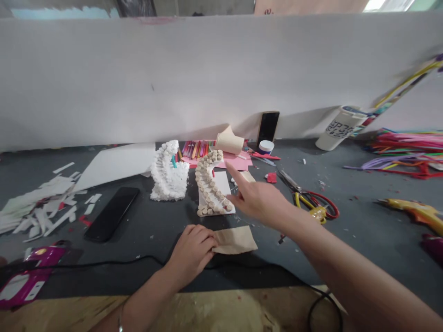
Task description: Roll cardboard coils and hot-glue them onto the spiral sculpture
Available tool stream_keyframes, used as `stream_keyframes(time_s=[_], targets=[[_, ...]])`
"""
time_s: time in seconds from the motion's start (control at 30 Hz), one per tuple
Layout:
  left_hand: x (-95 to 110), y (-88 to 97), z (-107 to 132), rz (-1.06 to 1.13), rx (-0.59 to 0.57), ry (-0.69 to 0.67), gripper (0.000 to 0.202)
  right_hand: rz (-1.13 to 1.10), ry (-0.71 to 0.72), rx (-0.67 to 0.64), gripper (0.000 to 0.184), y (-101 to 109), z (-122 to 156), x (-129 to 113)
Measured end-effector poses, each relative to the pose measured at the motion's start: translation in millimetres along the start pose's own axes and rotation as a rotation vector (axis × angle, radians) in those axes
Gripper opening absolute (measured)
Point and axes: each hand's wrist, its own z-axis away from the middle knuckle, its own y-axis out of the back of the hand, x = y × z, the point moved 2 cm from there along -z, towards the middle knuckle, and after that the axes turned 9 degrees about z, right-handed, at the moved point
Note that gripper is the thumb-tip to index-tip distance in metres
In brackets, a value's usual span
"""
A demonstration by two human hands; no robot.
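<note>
My left hand (pixel 194 253) is closed on a piece of brown paper (pixel 237 240) that lies flat on the dark grey table (pixel 363 230). My right hand (pixel 258 196) reaches forward over the table with the index finger stretched out and nothing in it. Its fingertip is close to a curved model made of small tan rolls on white card (pixel 211 186). A similar white model (pixel 169 173) stands just left of that one.
A black phone (pixel 112 213) lies at the left beside white paper strips (pixel 44 203). Scissors (pixel 308 198), a yellow glue gun (pixel 417 212), coloured pipe cleaners (pixel 408 154), markers (pixel 195 148), a cup (pixel 337 128) and a propped phone (pixel 268 127) stand around. A black cable (pixel 104 263) crosses the front.
</note>
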Motion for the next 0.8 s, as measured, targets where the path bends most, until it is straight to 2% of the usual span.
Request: stream_keyframes(time_s=[0.07,0.13,0.3,0.43,0.5,0.57,0.6,0.67,0.73,0.77,0.8], targets=[[0,0.0,0,-0.006,-0.002,0.003,0.017,0.086,0.091,-0.038,0.064,4,-27,-15],[0,-0.2,1,-0.006,-0.003,0.009,0.016,0.134,0.139,-0.094,0.064,0,-44,-29],[0,-0.4,4,0.021,0.025,-0.011,0.018,0.099,0.062,-0.065,0.061,-15,-64,-48],[1,-0.6,5,0.003,0.04,-0.023,0.016,0.003,0.119,-0.112,0.042,-11,-73,-52],[1,-1.0,6,-0.022,0.054,-0.016,0.013,-0.068,0.247,-0.182,0.031,-7,-62,-49],[1,-1.8,7,-0.027,0.062,-0.007,0.009,-0.179,0.391,-0.263,0.029,-8,-37,-43],[1,-2.3,7,-0.018,0.065,0.001,0.008,-0.206,0.367,-0.267,0.032,-10,-21,-38],[-1,-3.3,6,0.02,0.066,0.033,0.006,-0.236,0.275,-0.194,0.035,-20,13,-29],[-2,-3.9,6,0.06,0.072,0.083,0.004,-0.274,0.356,-0.113,0.049,-36,44,-27],[-3,-3.8,5,0.08,0.076,0.11,0.005,-0.255,0.355,-0.078,0.052,-45,55,-26],[-3,-3.5,5,0.101,0.081,0.132,0.008,-0.213,0.33,-0.05,0.046,-55,64,-25]])
